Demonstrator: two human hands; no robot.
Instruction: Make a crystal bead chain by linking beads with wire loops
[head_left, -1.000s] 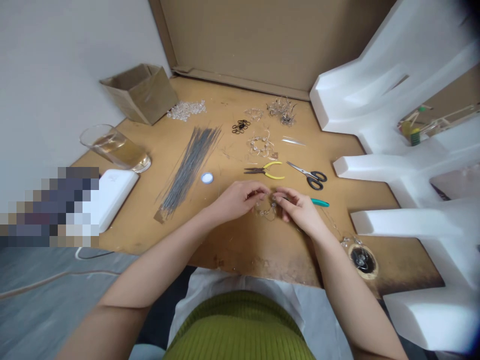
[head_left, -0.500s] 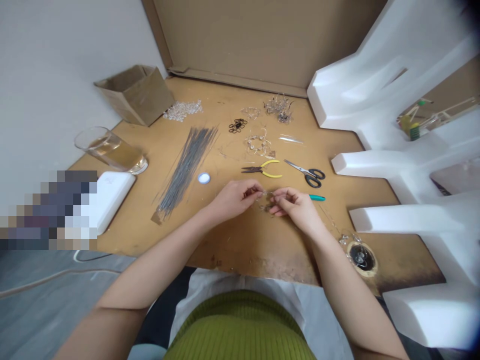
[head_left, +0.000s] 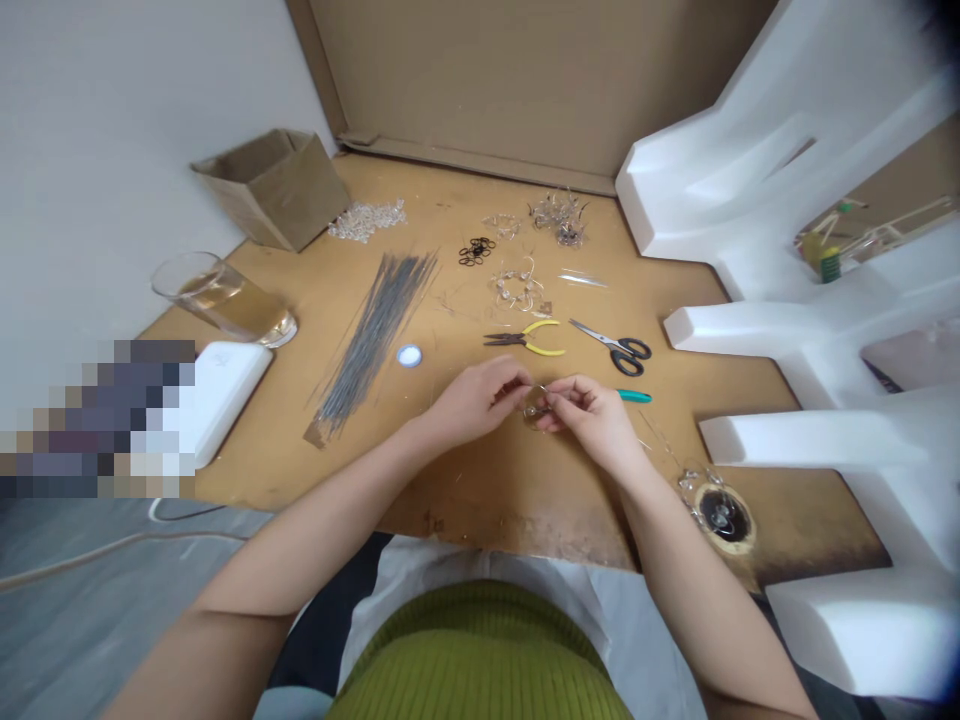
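A thin wire loop with clear beads (head_left: 531,411) is between my hands above the near part of the wooden table. My right hand (head_left: 591,412) pinches it between thumb and fingers. From the other side, my left hand (head_left: 486,396) has its thumb and fingertips closed at the loop's left edge; the wire there is too fine to follow. Just beyond my hands lie yellow-handled pliers (head_left: 529,340) and black-handled scissors (head_left: 619,350). A teal handle (head_left: 634,396) shows behind my right hand, its other end hidden.
A bundle of grey wires (head_left: 379,335), a small white-and-blue round lid (head_left: 409,356) and a tilted-looking glass of amber drink (head_left: 225,300) are on the left. Clear beads (head_left: 367,220) lie by a paper box (head_left: 274,190). Beaded wire rings (head_left: 516,290) lie behind. White foam (head_left: 739,330) borders the right.
The wire loop has turned and now shows as a rounder ring between my hands. My left fingers have shifted slightly; my right hand stays nearly in place.
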